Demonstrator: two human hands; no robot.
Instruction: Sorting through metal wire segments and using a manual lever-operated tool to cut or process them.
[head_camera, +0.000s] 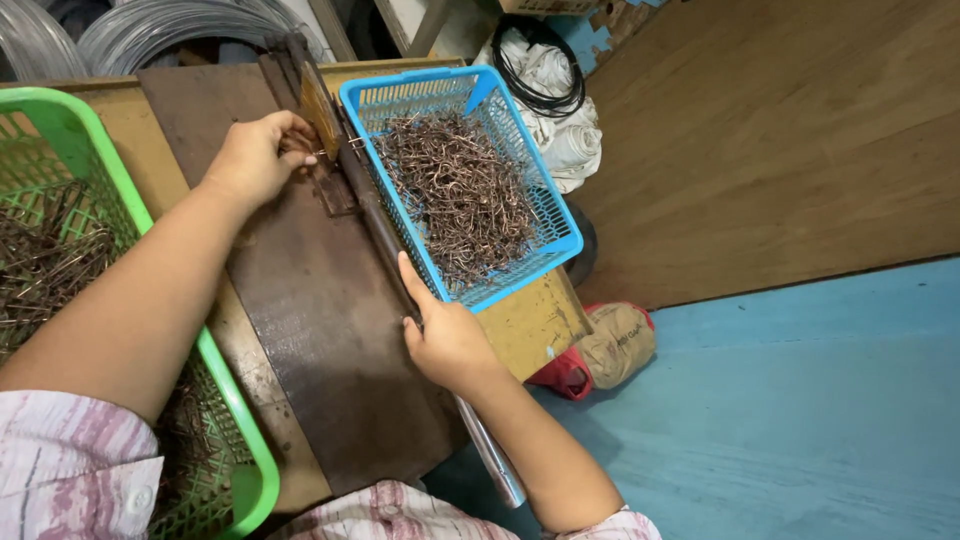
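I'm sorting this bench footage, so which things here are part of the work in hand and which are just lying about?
In use: left hand, right hand, metal lever bar, dark metal plate, blue basket, green basket.
Lying about: wire coils, white cloth bundle, black cable, red-trimmed bag.

A blue painted floor is seen at the lower right, met by a large brown plywood board above it. Coils of grey wire are stacked beyond the far edge of the yellowish wooden workbench, and white cloth bundles are piled beside its far right corner.
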